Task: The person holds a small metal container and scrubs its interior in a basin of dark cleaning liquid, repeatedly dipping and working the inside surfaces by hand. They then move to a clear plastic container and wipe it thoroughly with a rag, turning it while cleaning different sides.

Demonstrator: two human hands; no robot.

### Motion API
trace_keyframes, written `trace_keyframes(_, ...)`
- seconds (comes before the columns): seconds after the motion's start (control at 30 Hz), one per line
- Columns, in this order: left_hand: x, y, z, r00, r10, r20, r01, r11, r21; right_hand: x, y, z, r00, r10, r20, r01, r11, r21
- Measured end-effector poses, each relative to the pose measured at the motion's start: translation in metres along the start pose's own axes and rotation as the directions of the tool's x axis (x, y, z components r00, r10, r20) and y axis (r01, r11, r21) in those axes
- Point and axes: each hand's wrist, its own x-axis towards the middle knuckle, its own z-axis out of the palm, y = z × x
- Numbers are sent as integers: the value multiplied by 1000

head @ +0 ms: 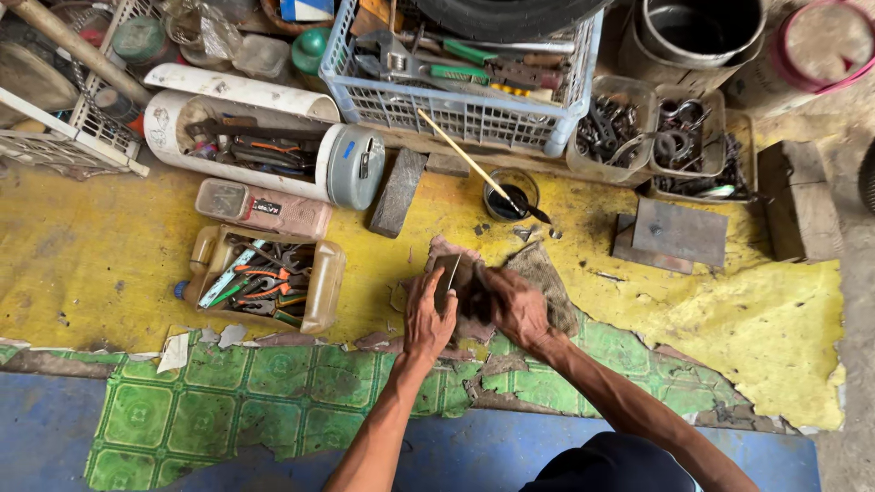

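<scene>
We are gripping a small flat rectangular metal plate upright in our left hand, fingers clenched on it, while our right hand is pressing a dirty brown rag against it on the yellow floor; wiping seems underway, unfinished

Small black label on pinkish rectangular box — left of centre, beside white tube.

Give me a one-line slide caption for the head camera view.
Left hand holds a flat metal piece upright while right hand presses a dirty rag against it.
</scene>
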Motion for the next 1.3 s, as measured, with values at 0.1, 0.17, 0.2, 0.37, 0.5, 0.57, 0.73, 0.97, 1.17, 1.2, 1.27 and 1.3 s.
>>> trace_keyframes(0.1, 6, 1, -5, 992, -47, 118, 46, 999, 9, -1, 0, 7, 984, 167, 69, -164, 985, -42)
trace_keyframes(0.17, 8, 0, -6, 990, -43, 132, 46, 999, -19, -1, 1, 17, 1000, 7, 22, -8, 999, 50)
trace_keyframes(0.2, 7, -1, -6, 995, -17, 100, 22, 999, -47, -1, 2, 23, 996, -2, 93, 6, 999, -48)
trace_keyframes(0.37, 2, -8, -8, 990, 60, 125, -52, 996, -67, 11, 9, 49, 915, 140, 378, -41, 965, -257)
trace_keyframes(0.5, -4, -7, -5, 991, 45, 123, -36, 996, -79, 19, 15, 60, 920, 81, 384, 9, 974, -228)
trace_keyframes(0.57, -8, -5, -3, 995, 33, 99, -25, 997, -79, 15, 16, 65, 941, 27, 337, 44, 979, -201)
trace_keyframes(0.73, -9, -8, 3, 999, -10, 43, 13, 998, -64, -15, 8, 81, 775, 257, 577, -212, 966, -145)
trace_keyframes(0.97, -10, -6, 2, 997, 36, 73, -29, 994, -101, -27, 18, 79, 613, 122, 781, 278, 891, -358)
trace_keyframes(1.17, -7, 1, 6, 995, 57, 82, -46, 991, -126, 10, 33, 64, 939, 170, 301, -105, 970, -218)
trace_keyframes(1.2, -8, 0, 7, 996, 29, 86, -18, 993, -120, 10, 33, 66, 927, 149, 345, -58, 964, -260)
trace_keyframes(1.27, -11, -2, 11, 997, 3, 76, 5, 994, -106, 0, 30, 73, 895, 130, 426, 27, 939, -343)
trace_keyframes(1.3, -9, -4, 14, 999, 9, 43, -5, 996, -92, -3, 30, 77, 857, 126, 500, 64, 936, -345)
